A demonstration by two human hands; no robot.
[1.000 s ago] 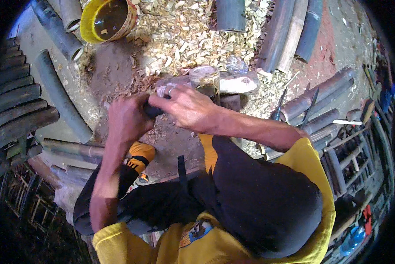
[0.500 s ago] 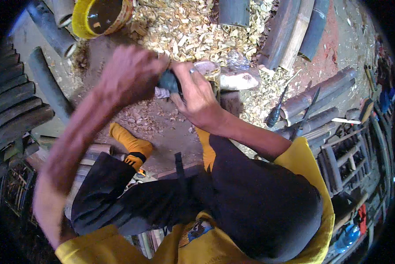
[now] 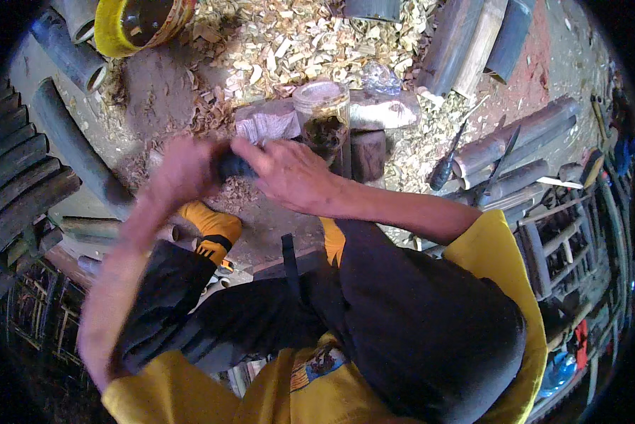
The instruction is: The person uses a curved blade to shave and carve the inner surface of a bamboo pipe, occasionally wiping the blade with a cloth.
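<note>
My right hand [image 3: 293, 175] is closed round a short, dark blue-grey piece, apparently bamboo [image 3: 236, 166], above the ground between my feet. Against its other end is my left hand [image 3: 184, 169], smeared by motion but closed, with its fingers curled at the piece. How far the piece reaches inside the hands is hidden. Just beyond my right hand stands a clear jar with a pale lid [image 3: 323, 116], holding something brown. Beside the jar, a crumpled whitish cloth [image 3: 268, 126] lies on a wooden block.
Wood chips [image 3: 296, 49] cover the ground ahead. A yellow bucket [image 3: 116, 32] stands far left. Dark bamboo lengths [image 3: 77, 145] lie on the left, with more bamboo [image 3: 515, 141] on the right. A dark-handled pointed tool [image 3: 443, 169] and a pale-topped block [image 3: 385, 113] are right of the jar.
Both hands have come nearer to me and leftward with the dark piece; the left hand has dropped furthest. The jar and the cloth now show beyond them.
</note>
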